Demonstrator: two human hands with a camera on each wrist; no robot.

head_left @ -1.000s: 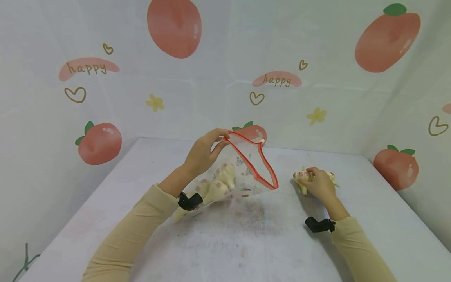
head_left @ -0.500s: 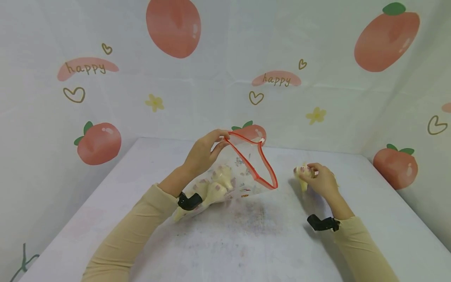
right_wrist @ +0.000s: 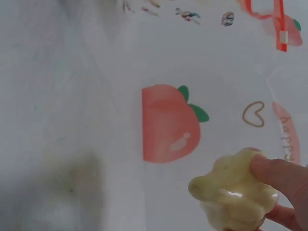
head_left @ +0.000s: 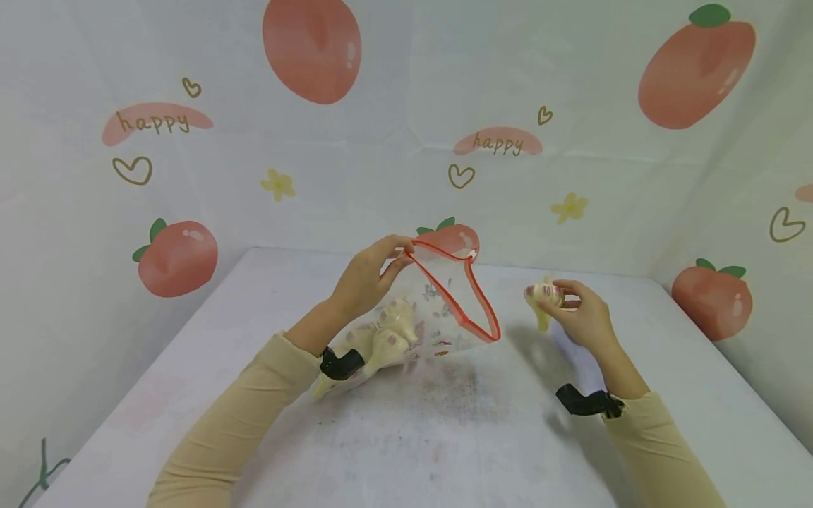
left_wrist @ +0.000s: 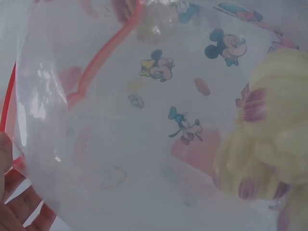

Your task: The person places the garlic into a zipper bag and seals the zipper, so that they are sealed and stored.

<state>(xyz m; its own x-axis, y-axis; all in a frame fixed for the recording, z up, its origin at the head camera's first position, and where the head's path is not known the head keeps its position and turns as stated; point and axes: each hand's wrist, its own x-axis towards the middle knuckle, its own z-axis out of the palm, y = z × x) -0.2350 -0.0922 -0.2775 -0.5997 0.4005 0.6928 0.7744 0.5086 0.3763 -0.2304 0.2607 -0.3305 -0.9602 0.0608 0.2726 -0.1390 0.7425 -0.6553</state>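
My left hand [head_left: 368, 276] pinches the corner of the red-edged mouth of a clear zip bag [head_left: 447, 310], which has small cartoon figures printed on it. The bag's mouth gapes toward the right. Several pale garlic bulbs [head_left: 390, 342] with purplish patches lie in its lower part, showing large in the left wrist view as garlic bulbs [left_wrist: 281, 110] behind the plastic. To the right of the bag, my right hand [head_left: 584, 315] holds one garlic bulb [head_left: 545, 293] up above the table between thumb and fingers. In the right wrist view that garlic bulb [right_wrist: 233, 190] shows its stem end pointing left.
The white table [head_left: 406, 444] has dark smudges in front of the bag. Behind it hangs a white backdrop [head_left: 381, 162] printed with red fruits, hearts and flowers. A black wrist camera [head_left: 587, 401] sits on the right wrist, another black camera [head_left: 341, 363] on the left.
The right hand has lifted the garlic bulb off the table, rising with it. The left hand and the bag's mouth stay nearly still; the bulbs inside have settled slightly lower.
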